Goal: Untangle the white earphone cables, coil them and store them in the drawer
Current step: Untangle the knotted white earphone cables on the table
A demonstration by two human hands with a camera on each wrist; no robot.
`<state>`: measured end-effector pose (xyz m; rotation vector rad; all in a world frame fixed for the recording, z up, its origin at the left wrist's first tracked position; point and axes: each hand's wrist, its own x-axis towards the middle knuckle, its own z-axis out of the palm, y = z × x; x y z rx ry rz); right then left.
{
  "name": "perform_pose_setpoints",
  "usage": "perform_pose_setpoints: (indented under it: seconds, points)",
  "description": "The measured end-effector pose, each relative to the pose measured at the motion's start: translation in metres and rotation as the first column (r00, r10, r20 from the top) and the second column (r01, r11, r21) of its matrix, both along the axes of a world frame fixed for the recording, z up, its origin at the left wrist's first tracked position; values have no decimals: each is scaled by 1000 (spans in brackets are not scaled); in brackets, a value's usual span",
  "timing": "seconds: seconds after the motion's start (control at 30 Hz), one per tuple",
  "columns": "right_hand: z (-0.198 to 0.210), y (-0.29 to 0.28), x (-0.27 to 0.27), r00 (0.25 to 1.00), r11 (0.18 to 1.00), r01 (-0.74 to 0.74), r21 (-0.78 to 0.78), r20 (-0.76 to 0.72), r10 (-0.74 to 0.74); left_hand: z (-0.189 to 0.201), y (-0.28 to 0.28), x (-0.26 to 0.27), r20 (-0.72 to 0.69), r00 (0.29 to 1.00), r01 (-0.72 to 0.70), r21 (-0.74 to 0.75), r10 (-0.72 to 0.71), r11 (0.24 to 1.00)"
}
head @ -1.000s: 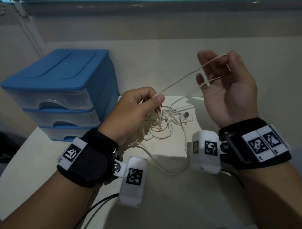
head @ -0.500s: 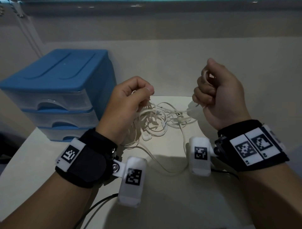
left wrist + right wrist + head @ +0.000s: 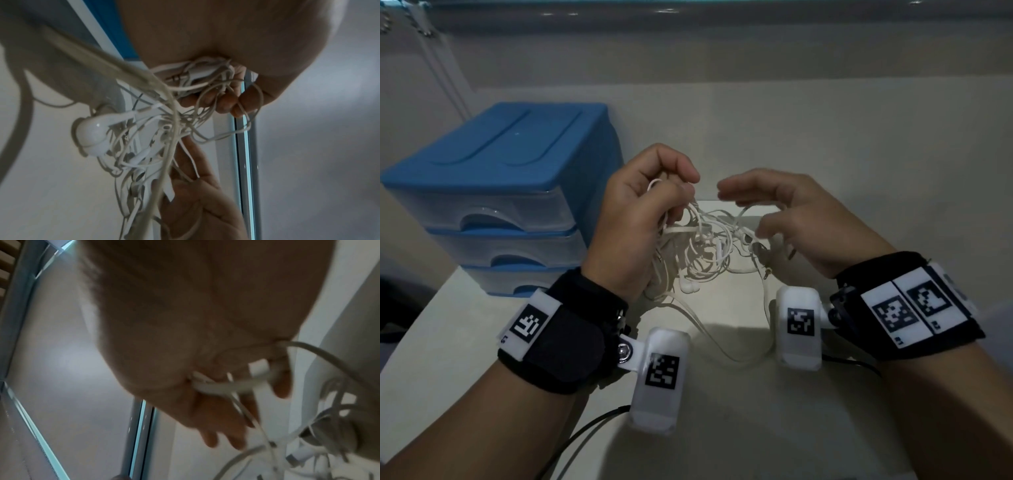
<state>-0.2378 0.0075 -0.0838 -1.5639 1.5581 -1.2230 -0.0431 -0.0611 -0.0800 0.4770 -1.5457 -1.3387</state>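
Note:
A tangle of white earphone cables [image 3: 705, 246] hangs from my left hand [image 3: 674, 192] just above the white table [image 3: 756, 421]. That hand's fingers [image 3: 226, 104] curl around a bunch of strands, and an earbud [image 3: 92, 134] dangles below. My right hand [image 3: 763, 195] hovers to the right of the tangle, fingers loosely extended, thumb and forefinger apart. A loop of cable [image 3: 226, 384] lies across its fingers and thumb; the right wrist view is blurred. One long strand [image 3: 736, 356] trails on the table between my wrists. The blue drawer unit [image 3: 493, 192] stands at the left with all three drawers closed.
Jack plugs [image 3: 767, 270] stick out at the tangle's right side. A beige wall and a window sill [image 3: 722, 51] rise behind the table. Black wires [image 3: 585, 431] run from my wrist cameras along the table's near edge.
My right hand has dropped from a raised fist and spread its fingers beside the tangle. The stretched strand between my hands has gone slack. My left hand has kept its grip and lifted slightly.

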Motion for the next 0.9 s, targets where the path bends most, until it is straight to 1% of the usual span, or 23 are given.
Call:
perform_pose_setpoints:
  seconds: [0.03,0.07,0.17,0.23,0.3,0.37,0.43,0.53,0.6,0.67,0.73,0.77,0.83,0.9]
  points:
    - [-2,0,1,1000,999,-26,43,-11,26,0,0,0,-3,1000,9,-2,-9,1000]
    - [-3,0,2,999,998,-37,54,-11,38,1,1,0,-5,1000,15,-4,-15,1000]
    - [-3,1,4,1000,1000,-4,-13,-25,4,0,2,0,2,1000,5,-8,-5,1000]
    - [-1,1,5,999,998,25,-53,-37,-27,-1,1,-1,72,996,-53,-43,56,998]
    - [2,0,6,995,983,95,-156,-23,-100,-3,-2,-2,204,969,-118,-118,140,986]
    - [3,-3,4,972,929,224,-294,2,-234,-6,-4,-2,319,936,-113,-125,148,986]
    - [6,-5,1,933,848,349,-398,61,-355,-10,-6,-1,392,913,-90,-86,116,992]
    - [9,-3,-3,867,726,496,-475,228,-443,-12,-8,0,445,888,-95,-67,115,993]
    - [11,-3,-5,820,667,571,-478,307,-482,-13,-9,0,448,884,-120,-67,138,990]
    - [12,-3,-6,761,620,649,-441,376,-529,-13,-9,0,443,879,-156,-80,175,985]
    - [15,-3,-8,703,579,710,-402,460,-543,-12,-10,-1,420,881,-200,-88,219,976]
    - [15,-2,-9,684,571,725,-385,495,-535,-12,-10,-1,405,884,-219,-88,235,972]
    - [16,-2,-12,664,582,736,-346,535,-523,-12,-11,-1,392,883,-239,-95,257,966]
    - [15,-1,-13,674,612,718,-330,549,-495,-11,-10,-1,382,886,-246,-98,264,964]
